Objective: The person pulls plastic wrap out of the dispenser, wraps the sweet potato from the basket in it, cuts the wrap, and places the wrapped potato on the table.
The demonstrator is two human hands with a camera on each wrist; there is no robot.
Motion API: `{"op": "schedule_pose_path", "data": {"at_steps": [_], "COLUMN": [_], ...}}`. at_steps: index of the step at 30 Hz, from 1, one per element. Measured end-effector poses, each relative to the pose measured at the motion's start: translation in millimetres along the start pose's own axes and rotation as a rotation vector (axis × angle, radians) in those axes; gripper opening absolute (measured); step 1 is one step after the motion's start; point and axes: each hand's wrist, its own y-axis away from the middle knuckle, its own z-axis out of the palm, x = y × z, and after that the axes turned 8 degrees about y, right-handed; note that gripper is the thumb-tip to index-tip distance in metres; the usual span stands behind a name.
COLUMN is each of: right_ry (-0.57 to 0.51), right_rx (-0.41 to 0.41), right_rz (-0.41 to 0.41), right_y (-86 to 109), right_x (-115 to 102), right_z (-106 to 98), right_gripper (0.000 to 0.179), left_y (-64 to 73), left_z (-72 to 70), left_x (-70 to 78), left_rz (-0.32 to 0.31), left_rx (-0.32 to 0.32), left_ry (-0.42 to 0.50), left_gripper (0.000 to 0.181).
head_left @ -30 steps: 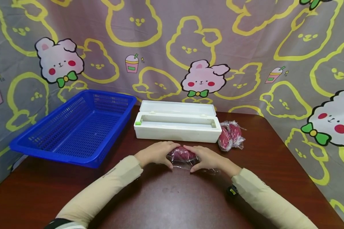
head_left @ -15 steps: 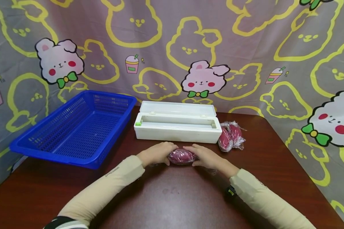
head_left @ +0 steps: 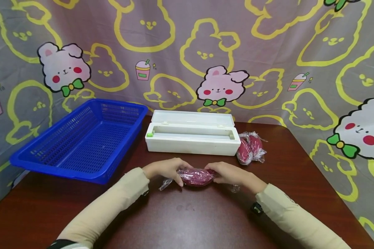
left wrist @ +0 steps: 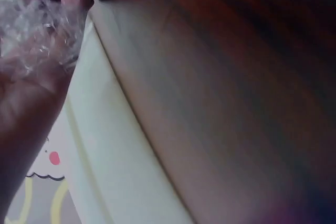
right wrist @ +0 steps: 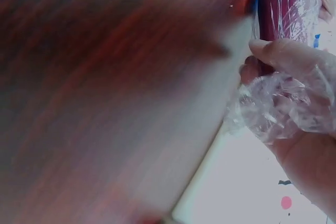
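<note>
A reddish-purple sweet potato (head_left: 195,177), wrapped in shiny cling film, lies crosswise between my hands just over the table. My left hand (head_left: 168,169) holds its left end, thumb at the near side, with a loose tail of film (head_left: 165,184) sticking out below. At the other end, my right hand (head_left: 229,173) grips the tip between thumb and fingers. Crumpled film (right wrist: 273,103) bunches against the palm in the right wrist view. The left wrist view shows similar bunched film (left wrist: 37,30) in the left hand, with the sweet potato mostly out of frame.
A white cling film dispenser (head_left: 193,145) stands behind my hands, its lid raised, with a green piece at its left. Two wrapped sweet potatoes (head_left: 244,152) lie beside its right end. A blue mesh basket (head_left: 103,174) occupies the left. A patterned curtain (head_left: 174,52) hangs behind the brown table.
Film that hung loose below the sweet potato now lies tight round it. The hands have shifted slightly nearer and outward to its ends, and a film tail shows at the left.
</note>
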Motion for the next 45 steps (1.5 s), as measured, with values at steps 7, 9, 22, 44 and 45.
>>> {"op": "schedule_pose_path", "data": {"at_steps": [7,9,22,44,45], "right_ry": [-0.002,-0.018,-0.226,0.300,0.313], "right_rx": [-0.075,-0.088,-0.189,-0.042,-0.053], "right_rz": [-0.039,-0.052,-0.006,-0.166,-0.148], "right_y": [0.7,1.1,8.6,9.0,8.9], "right_x": [-8,-10,-11,-14,-16], "right_z": [-3,-2,-10,-10,-10], "right_gripper": [0.039,0.040,0.047,0.032,0.031], "left_y": [5.3,7.3,4.5,1.6,1.5], "left_z": [-6.2,-9.3,-7.7,-0.4,0.4], "left_x": [-4.8,-6.8,1.4,25.2,26.4], "left_rz": [-0.033,-0.024,-0.050,-0.193,-0.203], "left_rx": [-0.148,-0.212,-0.158,0.188,0.189], "left_ry": [0.238,0.283,0.178,-0.691,-0.704], "left_gripper": [0.060,0.063,0.047,0.029,0.029]}}
